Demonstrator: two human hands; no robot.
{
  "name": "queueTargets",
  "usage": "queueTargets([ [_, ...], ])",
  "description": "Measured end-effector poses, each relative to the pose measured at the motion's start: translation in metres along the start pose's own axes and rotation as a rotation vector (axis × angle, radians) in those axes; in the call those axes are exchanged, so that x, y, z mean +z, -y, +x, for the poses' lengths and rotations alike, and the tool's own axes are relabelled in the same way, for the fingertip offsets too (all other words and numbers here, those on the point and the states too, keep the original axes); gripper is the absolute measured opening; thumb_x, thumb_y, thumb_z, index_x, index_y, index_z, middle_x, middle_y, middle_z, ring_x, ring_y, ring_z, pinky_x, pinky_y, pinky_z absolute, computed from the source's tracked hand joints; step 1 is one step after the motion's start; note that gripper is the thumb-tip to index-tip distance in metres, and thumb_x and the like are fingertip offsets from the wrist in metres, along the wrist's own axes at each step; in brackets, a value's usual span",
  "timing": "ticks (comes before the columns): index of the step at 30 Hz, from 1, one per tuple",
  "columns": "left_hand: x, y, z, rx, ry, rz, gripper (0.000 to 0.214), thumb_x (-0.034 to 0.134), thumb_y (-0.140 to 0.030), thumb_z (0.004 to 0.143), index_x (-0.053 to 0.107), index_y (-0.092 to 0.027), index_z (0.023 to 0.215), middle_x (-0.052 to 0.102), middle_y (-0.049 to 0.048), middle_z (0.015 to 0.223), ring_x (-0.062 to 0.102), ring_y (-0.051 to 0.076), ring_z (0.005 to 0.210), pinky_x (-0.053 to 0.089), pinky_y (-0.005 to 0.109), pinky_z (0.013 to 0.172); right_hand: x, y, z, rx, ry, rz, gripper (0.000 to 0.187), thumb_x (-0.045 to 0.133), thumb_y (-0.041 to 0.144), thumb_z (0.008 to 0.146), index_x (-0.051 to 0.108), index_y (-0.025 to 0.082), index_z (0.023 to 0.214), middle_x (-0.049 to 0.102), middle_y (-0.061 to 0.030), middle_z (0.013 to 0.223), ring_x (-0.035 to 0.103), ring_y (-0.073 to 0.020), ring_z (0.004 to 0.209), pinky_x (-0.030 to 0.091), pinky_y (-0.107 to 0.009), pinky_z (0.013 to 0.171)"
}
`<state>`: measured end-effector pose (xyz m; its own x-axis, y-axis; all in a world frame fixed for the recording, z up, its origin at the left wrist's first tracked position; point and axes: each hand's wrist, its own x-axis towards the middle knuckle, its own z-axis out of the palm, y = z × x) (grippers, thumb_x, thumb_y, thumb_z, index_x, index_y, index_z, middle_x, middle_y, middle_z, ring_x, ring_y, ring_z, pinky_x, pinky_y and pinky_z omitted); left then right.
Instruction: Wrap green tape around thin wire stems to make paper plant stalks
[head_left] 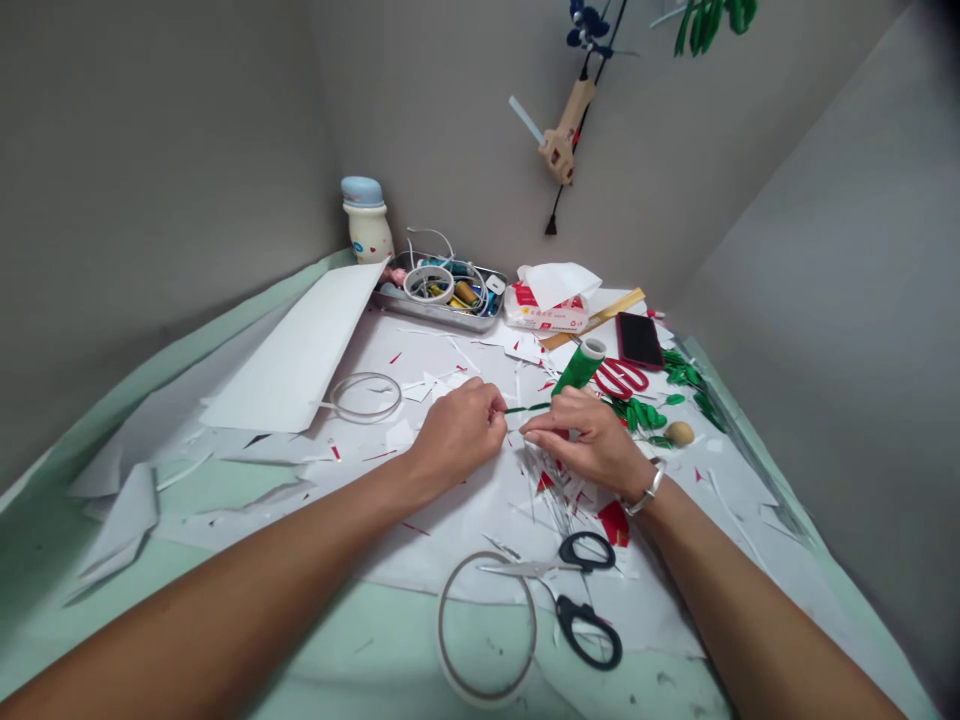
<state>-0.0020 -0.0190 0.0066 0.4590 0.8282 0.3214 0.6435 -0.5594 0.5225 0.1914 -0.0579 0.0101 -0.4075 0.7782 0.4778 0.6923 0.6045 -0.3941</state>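
metal tray [442,318]: tape roll [409,286], gold spool [466,293]; left fingers [493,398] pinching green strand [517,410]; right fingers [551,441] beside green thread spool [576,370], grip unclear

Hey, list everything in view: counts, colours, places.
Strand: one, green, centre
Spool: one, green, centre right
Black-handled scissors: one, silver blades, front
Red-handled scissors: one, red, right
Hoops: two, whitish, front, left
Filled tray: one, silver, back
Bottle: one, cream, back left
Tissue pack: one, white-red, back
Phone: one, black, right
Stick: one, yellow, back right
Glue gun: one, beige, top
Hanging item: one, blue, top
Leaves: many, green, right, top
Ball: one, tan, right
Card: one, white, left
Scraps: many, white, red, centre
Wires: many, grey, centre right
Cloth: one, green, beneath
Walls: several, grey, behind
Bracelet: one, silver, right
Left hand, right hand: two, bare, centre
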Motion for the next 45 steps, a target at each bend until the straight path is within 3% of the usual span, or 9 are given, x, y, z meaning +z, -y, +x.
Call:
queueTargets([
  [9,-0.005,-0.006,0.0,0.246,0.263,-0.301,0.016,0.051,-0.016,0.079,0.067,-0.018,0.081,0.063,0.0024,0.081,0.056,0.014,0.075,0.043,0.026,0.07,-0.005,-0.015,-0.001,0.206,-0.155,0.194,0.019,0.06,0.035,0.085,0.073,0.022,0.08,0.063,-0.0009,0.065,0.053,-0.0149,0.064,0.042,-0.03,0.064],
  [13,-0.005,-0.004,0.004,0.054,0.272,-0.618,0.014,0.055,-0.025,0.08,0.064,-0.016,0.082,0.062,0.001,0.075,0.056,0.012,0.068,0.043,0.025,0.064,-0.001,-0.019,-0.002,0.274,-0.154,0.252,0.018,0.06,0.034,0.084,0.072,0.021,0.082,0.067,-0.0023,0.075,0.059,-0.0162,0.071,0.045,-0.029,0.065],
  [16,-0.003,0.001,0.007,-0.128,0.233,-0.758,0.018,0.056,-0.031,0.078,0.061,-0.015,0.084,0.058,-0.0011,0.065,0.053,0.01,0.058,0.042,0.023,0.057,0.005,-0.016,-0.003,0.213,-0.078,0.185,0.017,0.059,0.031,0.086,0.073,0.022,0.083,0.07,-0.0027,0.078,0.06,-0.0166,0.075,0.044,-0.029,0.068],
  [20,0.001,0.007,0.01,-0.231,0.083,-0.599,0.017,0.056,-0.031,0.077,0.062,-0.016,0.082,0.061,-0.0009,0.065,0.054,0.012,0.056,0.041,0.024,0.054,0.01,-0.006,-0.003,0.062,0.032,0.014,0.014,0.06,0.026,0.085,0.073,0.022,0.084,0.066,-0.0015,0.068,0.054,-0.0147,0.066,0.039,-0.029,0.067],
  [24,0.002,0.008,0.008,-0.174,0.015,-0.261,0.014,0.052,-0.022,0.075,0.065,-0.017,0.078,0.066,0.0021,0.073,0.057,0.015,0.064,0.043,0.026,0.06,0.009,0.0,-0.002,-0.026,0.04,-0.093,0.014,0.061,0.029,0.085,0.073,0.023,0.085,0.06,-0.0009,0.062,0.048,-0.0148,0.065,0.034,-0.03,0.065],
  [30,0.0,0.0,0.002,0.046,0.128,-0.076,0.014,0.051,-0.016,0.073,0.065,-0.017,0.076,0.063,0.003,0.074,0.056,0.015,0.068,0.041,0.026,0.063,0.002,-0.002,-0.002,-0.01,-0.08,-0.036,0.016,0.06,0.031,0.085,0.073,0.022,0.084,0.057,-0.0015,0.064,0.05,-0.0154,0.067,0.036,-0.031,0.066],
  [35,-0.003,-0.003,0.001,0.216,0.284,-0.309,0.015,0.052,-0.016,0.076,0.067,-0.017,0.079,0.064,0.0018,0.078,0.056,0.013,0.072,0.042,0.024,0.068,-0.001,-0.01,-0.001,0.132,-0.149,0.15,0.015,0.059,0.029,0.086,0.072,0.022,0.082,0.061,-0.0014,0.067,0.053,-0.0151,0.066,0.042,-0.029,0.065],
  [41,-0.004,-0.002,0.005,-0.07,0.294,-0.744,0.015,0.057,-0.029,0.077,0.063,-0.015,0.081,0.06,-0.001,0.066,0.053,0.01,0.059,0.04,0.022,0.057,0.005,-0.017,-0.003,0.183,-0.105,0.171,0.016,0.058,0.027,0.086,0.072,0.021,0.082,0.067,-0.0018,0.073,0.057,-0.0144,0.068,0.043,-0.028,0.066],
  [45,-0.001,0.003,0.009,-0.245,0.158,-0.732,0.017,0.058,-0.031,0.076,0.061,-0.015,0.081,0.056,-0.003,0.056,0.051,0.01,0.051,0.039,0.022,0.052,0.011,-0.01,-0.003,0.072,0.023,0.052,0.015,0.058,0.025,0.086,0.072,0.021,0.085,0.066,-0.0016,0.07,0.055,-0.0141,0.068,0.04,-0.028,0.068],
])
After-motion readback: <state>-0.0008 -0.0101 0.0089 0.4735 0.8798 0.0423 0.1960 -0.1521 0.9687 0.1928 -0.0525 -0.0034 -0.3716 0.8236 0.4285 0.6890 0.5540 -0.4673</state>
